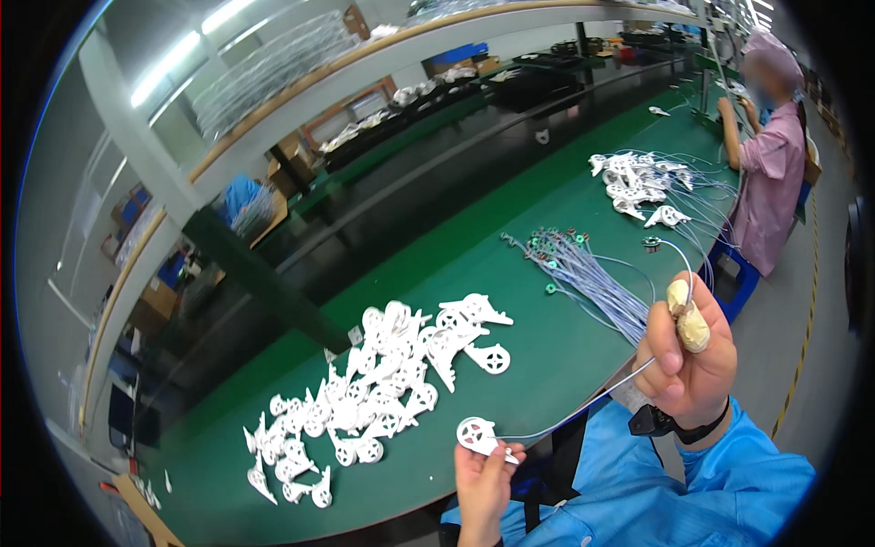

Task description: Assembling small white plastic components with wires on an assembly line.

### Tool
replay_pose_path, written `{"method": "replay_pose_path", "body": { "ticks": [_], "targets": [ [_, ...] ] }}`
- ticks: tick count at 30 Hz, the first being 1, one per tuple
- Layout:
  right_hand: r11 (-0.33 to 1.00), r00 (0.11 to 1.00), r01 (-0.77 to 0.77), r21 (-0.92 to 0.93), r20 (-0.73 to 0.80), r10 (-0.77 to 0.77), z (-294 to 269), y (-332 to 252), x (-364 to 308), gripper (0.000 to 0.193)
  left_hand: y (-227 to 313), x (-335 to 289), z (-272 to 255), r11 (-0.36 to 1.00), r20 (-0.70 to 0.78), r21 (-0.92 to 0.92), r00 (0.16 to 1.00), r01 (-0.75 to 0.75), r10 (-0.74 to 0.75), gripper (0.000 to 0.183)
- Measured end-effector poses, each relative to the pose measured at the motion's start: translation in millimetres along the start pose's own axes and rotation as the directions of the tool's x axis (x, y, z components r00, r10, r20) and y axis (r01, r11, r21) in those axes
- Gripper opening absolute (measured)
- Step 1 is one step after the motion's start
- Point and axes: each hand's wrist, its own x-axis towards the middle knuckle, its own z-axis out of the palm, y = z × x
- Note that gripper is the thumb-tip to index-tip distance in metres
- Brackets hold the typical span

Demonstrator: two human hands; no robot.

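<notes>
My left hand (483,488) is closed on a white plastic part (476,434) with a round, spoked face and a narrow tail, held at the table's near edge. A thin grey cable (583,406) runs from this part up to my right hand (688,360). That hand, raised on the right, pinches the cable between thumb and forefinger, which wear yellowish finger cots (693,330). Past the pinch, the cable curves up and over to a small end piece (651,244), perhaps a little circuit board. Whether the cable is threaded through the white part, I cannot tell.
Left of my hands lies a heap of similar white parts (365,392) on the green table (410,483). Beyond my right hand are a bundle of grey cables (592,283) and a pile of cabled white parts (638,182). A co-worker (770,173) in pink sits at the right.
</notes>
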Motion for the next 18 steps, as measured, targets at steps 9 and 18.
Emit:
{"method": "replay_pose_path", "body": {
  "ticks": [9,18],
  "targets": [
    [0.996,0.995,-0.059,-0.072,-0.082,0.053,-15,24,-10,0.020,-20,-33,-18,0.992,-0.032,-0.058,0.993,-0.116,0.114,0.034],
    [0.990,0.988,-0.115,-0.082,-0.112,0.105,-24,30,-20,0.015,-17,-40,-17,0.982,-0.033,0.069,0.983,-0.177,0.179,0.039]
  ]
}}
